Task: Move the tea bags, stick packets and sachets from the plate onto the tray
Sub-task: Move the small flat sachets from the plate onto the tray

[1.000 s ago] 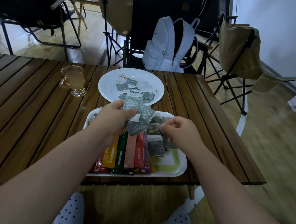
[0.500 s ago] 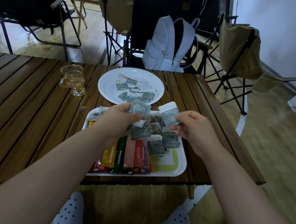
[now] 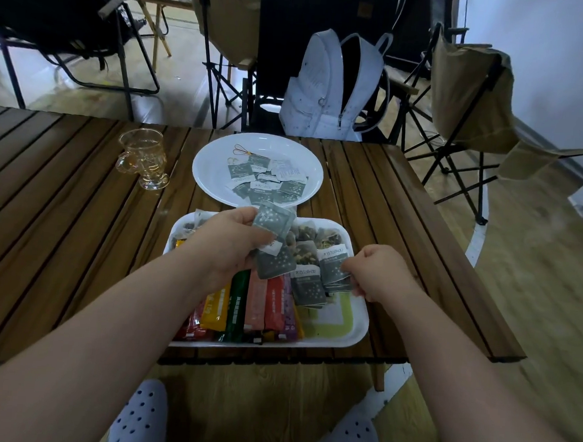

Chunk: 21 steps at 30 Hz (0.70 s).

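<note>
Beneath sachets [image 3: 273, 222] in the left hand [image 3: 228, 247], stick packets [image 3: 255, 305], tops unseen.

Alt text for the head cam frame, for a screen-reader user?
Over a white tray on a slatted wooden table, the left hand holds several grey sachets while the right hand pinches one sachet on the tray's stack. Coloured stick packets lie in the tray; more sachets sit on the white plate behind.

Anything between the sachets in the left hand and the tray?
Nothing visible. The left hand holds its sachets above the tray; beneath lie only stick packets and tea bags. The right hand, aside, pinches another sachet.
</note>
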Motion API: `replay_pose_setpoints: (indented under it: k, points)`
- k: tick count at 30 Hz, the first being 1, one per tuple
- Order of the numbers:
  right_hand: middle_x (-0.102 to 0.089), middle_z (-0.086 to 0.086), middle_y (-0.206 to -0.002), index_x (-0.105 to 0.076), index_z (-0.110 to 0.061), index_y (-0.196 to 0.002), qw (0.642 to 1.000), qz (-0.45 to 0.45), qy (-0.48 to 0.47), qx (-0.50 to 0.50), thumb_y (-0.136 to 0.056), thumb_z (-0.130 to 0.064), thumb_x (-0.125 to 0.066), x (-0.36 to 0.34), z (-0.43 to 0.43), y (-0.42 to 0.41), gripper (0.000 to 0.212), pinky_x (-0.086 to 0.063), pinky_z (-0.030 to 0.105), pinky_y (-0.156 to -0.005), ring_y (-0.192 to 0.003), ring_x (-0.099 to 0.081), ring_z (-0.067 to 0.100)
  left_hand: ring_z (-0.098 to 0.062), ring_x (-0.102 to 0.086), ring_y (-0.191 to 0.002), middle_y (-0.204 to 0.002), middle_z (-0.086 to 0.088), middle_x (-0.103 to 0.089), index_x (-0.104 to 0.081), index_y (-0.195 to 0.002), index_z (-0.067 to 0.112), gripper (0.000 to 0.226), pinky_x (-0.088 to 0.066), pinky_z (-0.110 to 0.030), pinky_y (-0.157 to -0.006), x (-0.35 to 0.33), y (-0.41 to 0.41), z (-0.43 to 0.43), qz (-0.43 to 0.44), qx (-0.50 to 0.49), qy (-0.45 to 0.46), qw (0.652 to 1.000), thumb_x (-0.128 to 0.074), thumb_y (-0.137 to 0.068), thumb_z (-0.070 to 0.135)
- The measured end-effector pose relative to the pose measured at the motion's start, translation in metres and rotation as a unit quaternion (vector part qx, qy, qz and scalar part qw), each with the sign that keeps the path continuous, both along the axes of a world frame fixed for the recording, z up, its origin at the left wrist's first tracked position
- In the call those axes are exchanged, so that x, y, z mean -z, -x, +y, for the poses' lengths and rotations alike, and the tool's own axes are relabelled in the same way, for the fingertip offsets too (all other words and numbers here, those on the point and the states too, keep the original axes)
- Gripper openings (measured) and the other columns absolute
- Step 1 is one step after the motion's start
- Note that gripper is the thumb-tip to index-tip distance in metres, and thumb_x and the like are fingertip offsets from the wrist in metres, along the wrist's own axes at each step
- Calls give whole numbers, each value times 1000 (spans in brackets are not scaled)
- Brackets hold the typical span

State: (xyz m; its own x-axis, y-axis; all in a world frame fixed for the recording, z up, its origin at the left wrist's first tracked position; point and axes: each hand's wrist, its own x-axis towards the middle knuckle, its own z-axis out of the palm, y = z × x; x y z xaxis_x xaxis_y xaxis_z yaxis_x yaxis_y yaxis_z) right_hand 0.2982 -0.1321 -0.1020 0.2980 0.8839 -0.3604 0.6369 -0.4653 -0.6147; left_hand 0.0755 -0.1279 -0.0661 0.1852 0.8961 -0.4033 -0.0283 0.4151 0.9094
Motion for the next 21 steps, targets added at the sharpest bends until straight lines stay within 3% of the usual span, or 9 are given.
replay_pose_setpoints:
  k: [3, 6, 8, 11, 14, 18, 21]
  points:
    - [-59, 5, -76, -53, -15, -77, 998, -44, -36, -6, -88, -32, -70, -4, -4, -2, 27, -47, 34, -62, -65, -53, 19, -25, -75, -96, -102, -9, -78, -68, -115, 11, 28, -62, -37, -78, 0, 2, 1, 2, 9, -8, 1000, -63, -92, -3]
    - [-61, 0, -73, -62, -11, -82, 988, 96, -123, -8, -92, -40, -68, -13, -9, 5, 31, -44, 29, -56, -61, -54, 12, -23, -77, -89, -96, -5, -79, -68, -109, 15, 24, -62, -40, -78, -2, 2, 0, 53, 30, -30, 998, -71, -88, 3]
    - [-64, 0, -73, -70, -10, -91, 968, 208, -132, -48, -94, -43, -66, -24, -14, 13, 34, -44, 24, -52, -60, -54, 11, -22, -77, -85, -95, -2, -80, -67, -108, 17, 25, -63, -43, -77, -2, 1, -1, 91, 55, -49, 993, -75, -86, 7]
    - [-64, 4, -70, -75, -11, -97, 944, 275, -127, -130, -95, -34, -68, -31, -19, 22, 24, -42, 18, -47, -56, -53, 10, -17, -78, -83, -95, 4, -80, -68, -105, 22, 25, -63, -38, -72, -3, -3, -3, 142, 86, -73, 983, -78, -84, 14]
    - [-61, 5, -67, -76, -13, -96, 935, 297, -144, -131, -96, -26, -68, -27, -17, 20, 15, -41, 21, -48, -55, -51, 12, -16, -77, -87, -96, 4, -80, -70, -103, 20, 19, -63, -40, -79, -3, -6, -5, 144, 105, -75, 981, -76, -86, 15]
    - [-61, 6, -68, -76, -16, -95, 933, 312, -171, -62, -99, -24, -63, -23, -11, 6, 16, -39, 25, -50, -56, -47, 14, -21, -76, -91, -98, -4, -79, -69, -107, 9, 19, -64, -35, -75, -2, -5, -5, 105, 97, -49, 989, -68, -90, 1]
    - [-60, -6, -59, -76, -15, -92, 958, 233, -146, -85, -98, -24, -64, -26, -12, -10, 16, -40, 21, -49, -53, -48, 9, -27, -75, -94, -106, -11, -75, -69, -109, 7, 23, -64, -36, -74, 1, -3, -3, 103, 82, -42, 990, -64, -90, -5]
